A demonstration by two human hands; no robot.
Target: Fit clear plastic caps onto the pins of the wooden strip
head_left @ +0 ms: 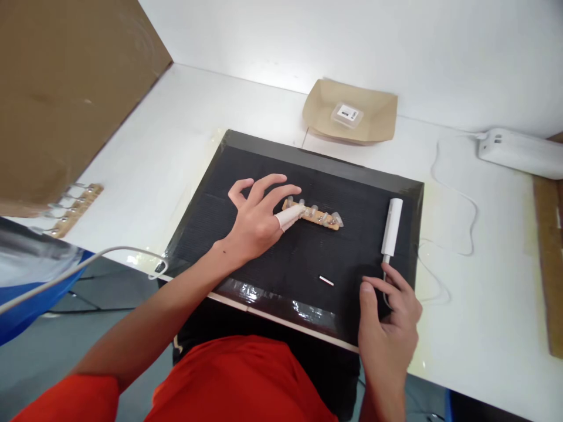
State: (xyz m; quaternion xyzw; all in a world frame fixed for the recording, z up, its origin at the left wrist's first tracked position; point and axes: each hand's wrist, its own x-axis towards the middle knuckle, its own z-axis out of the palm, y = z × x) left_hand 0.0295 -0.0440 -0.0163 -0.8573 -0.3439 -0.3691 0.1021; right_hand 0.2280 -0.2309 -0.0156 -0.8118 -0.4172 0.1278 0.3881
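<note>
Legible text: none. One white label (348, 112), upper part of frame, right of centre, on a small clear plastic box (345, 123) lying in an open brown tray (379, 117). Label carries dark print: a heavier block near its middle, finer marks to the right. Too small to make out letters, numbers or brand.

On the mat (272, 264), slat (311, 220), rod (326, 281) and wand (392, 227); behind the mat, tray (380, 118) holding case (347, 115); right of the mat, power strip (519, 153).
</note>
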